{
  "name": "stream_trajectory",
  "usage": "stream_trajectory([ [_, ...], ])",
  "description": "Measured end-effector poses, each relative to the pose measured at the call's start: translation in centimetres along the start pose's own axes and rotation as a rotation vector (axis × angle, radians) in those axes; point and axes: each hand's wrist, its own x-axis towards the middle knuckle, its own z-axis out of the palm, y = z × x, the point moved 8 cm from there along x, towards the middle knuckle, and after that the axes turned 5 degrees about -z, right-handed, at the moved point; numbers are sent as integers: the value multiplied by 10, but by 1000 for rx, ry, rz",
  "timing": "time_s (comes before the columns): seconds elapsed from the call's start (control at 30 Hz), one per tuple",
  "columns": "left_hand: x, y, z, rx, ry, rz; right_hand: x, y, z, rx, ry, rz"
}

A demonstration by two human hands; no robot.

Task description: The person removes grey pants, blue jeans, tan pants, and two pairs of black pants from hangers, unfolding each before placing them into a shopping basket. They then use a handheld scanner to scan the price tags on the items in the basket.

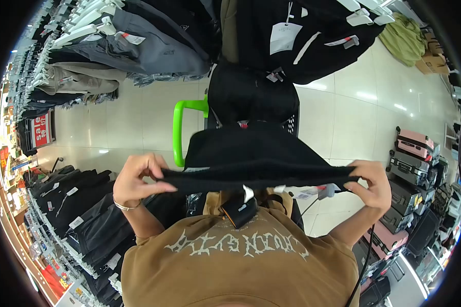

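Both hands are held up, level with each other and well apart, one at each end of the black garment. The left hand pinches its left edge, thumb under and fingers curled over. The right hand grips its right edge, wrist bent, forearm angled inward.

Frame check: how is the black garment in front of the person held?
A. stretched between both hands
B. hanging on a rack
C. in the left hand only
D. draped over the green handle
A: the left hand and right hand each pinch one end of the black garment, pulling it taut.
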Motion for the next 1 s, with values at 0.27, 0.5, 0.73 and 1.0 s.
stream_trajectory([
  [0.27,170,-103,-14,20,409,-58,122,184,4,-55,305,70],
  [0.5,307,-215,-30,272,785,-91,232,357,23,-231,509,295],
  [0.73,338,-311,-24,322,779,-370,263,437,54,-247,674,336],
  [1.0,355,-345,-29,-248,343,-570,253,493,63,-189,586,562],
])
